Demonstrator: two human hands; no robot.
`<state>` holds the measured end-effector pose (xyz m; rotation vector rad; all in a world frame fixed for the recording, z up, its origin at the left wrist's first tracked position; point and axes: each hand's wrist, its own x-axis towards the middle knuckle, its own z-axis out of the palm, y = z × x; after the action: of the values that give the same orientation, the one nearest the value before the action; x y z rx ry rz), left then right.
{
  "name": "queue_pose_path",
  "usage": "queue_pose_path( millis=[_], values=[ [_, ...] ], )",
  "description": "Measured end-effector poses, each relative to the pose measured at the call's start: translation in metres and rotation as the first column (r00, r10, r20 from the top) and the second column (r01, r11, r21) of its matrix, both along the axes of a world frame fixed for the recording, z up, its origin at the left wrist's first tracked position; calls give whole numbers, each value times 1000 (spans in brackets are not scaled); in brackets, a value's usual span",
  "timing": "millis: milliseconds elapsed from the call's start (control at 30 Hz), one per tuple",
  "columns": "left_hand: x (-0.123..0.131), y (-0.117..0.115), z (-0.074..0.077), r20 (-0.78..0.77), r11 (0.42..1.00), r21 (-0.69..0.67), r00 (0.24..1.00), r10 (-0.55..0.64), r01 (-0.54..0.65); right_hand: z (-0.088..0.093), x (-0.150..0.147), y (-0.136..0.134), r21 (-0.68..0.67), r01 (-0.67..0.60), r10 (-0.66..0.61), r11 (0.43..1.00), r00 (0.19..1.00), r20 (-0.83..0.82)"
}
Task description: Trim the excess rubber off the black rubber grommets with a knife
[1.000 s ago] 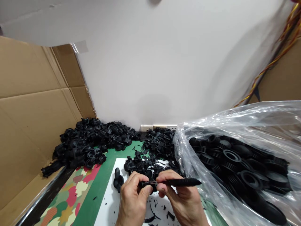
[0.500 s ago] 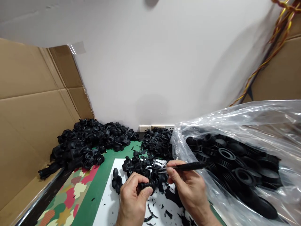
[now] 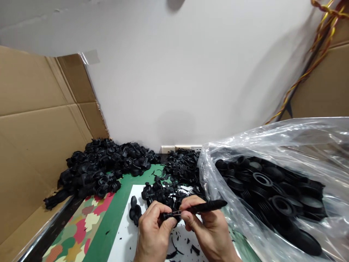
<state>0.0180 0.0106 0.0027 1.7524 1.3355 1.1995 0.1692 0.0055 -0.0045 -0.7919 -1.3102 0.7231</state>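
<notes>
My left hand (image 3: 155, 229) pinches a small black rubber part (image 3: 167, 215) between thumb and fingers, above a white sheet (image 3: 122, 233). In my right hand (image 3: 208, 227) is a tool with a thick black handle (image 3: 209, 206) and a thin metal tip (image 3: 177, 213). That tip is at the rubber part, beside my left thumb; whether it is inside the part I cannot tell. Just beyond my hands lies a small heap of black rubber parts (image 3: 155, 193). One loose part (image 3: 134, 211) rests left of my left hand.
Ribbed black parts pile up (image 3: 109, 160) against a cardboard wall (image 3: 40, 145) at left. Black scraps (image 3: 184, 163) are heaped near the white wall. A clear plastic bag (image 3: 212, 174) holding larger black parts (image 3: 283, 203) stands at right. Green mat (image 3: 106, 225) shows under the sheet.
My right hand has moved left and slightly down, bringing the tool's tip to the rubber part. My left hand keeps its hold in nearly the same place.
</notes>
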Motion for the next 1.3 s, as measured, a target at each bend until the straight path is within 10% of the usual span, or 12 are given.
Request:
queue_pose_path(
  millis=[300,533,833,1000,1300],
  values=[
    [2,1,1,-11,999,39,1000,13,-13,0,-2,1,50,7,-10,999,999,50],
    [0,2,-3,17,988,147,999,47,-49,3,15,11,-143,374,-377,916,926,9],
    [-5,7,-6,94,987,131,992,80,-92,11,-2,9,-469,-91,7,879,984,-178],
    [0,8,-4,278,996,3,957,86,-91,3,-17,10,-461,-124,78,879,990,-116],
    [9,10,6,496,970,-242,856,148,-27,4,-19,8,-486,-441,109,754,814,-570]
  ],
)
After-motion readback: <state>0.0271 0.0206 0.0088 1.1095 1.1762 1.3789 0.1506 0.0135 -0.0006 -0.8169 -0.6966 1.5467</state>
